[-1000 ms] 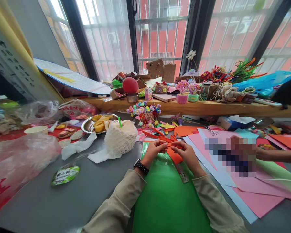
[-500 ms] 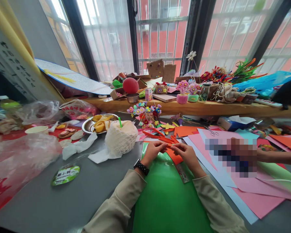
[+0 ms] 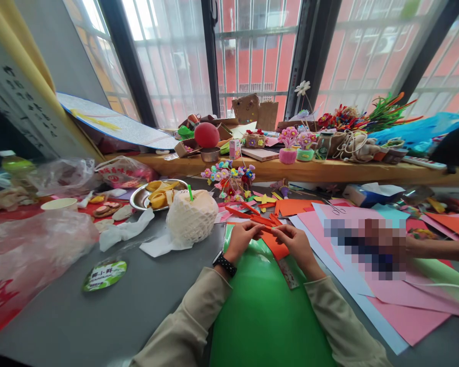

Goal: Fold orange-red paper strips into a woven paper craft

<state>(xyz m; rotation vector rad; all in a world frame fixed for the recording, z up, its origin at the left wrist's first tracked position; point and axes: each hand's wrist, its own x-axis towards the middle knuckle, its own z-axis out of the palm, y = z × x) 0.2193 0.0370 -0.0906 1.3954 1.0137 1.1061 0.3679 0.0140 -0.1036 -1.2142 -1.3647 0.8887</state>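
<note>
Between my two hands is a narrow orange paper strip [image 3: 266,228], pinched at both ends. My left hand [image 3: 245,238], with a dark watch at the wrist, closes on its left end. On the other end, the thumb and fingers of my right hand [image 3: 292,242] press together. Just beyond my fingers lie more folded orange strips [image 3: 248,214]. An orange paper sheet [image 3: 276,247] and a patterned ruler-like strip [image 3: 289,275] lie under and beside my right hand. Both hands are above a glossy green mat or folder [image 3: 270,311].
A coconut in white foam netting [image 3: 193,219] stands left of my hands, near a metal bowl of peels [image 3: 137,200]. Pink sheets [image 3: 409,316] and scissors [image 3: 335,208] lie to the right, where another person's arm [image 3: 439,251] reaches in. Pipe-cleaner flowers [image 3: 227,178] stand ahead.
Almost nothing differs. Both hands keep their pinch on the orange strip, and the whole view has shifted very slightly.
</note>
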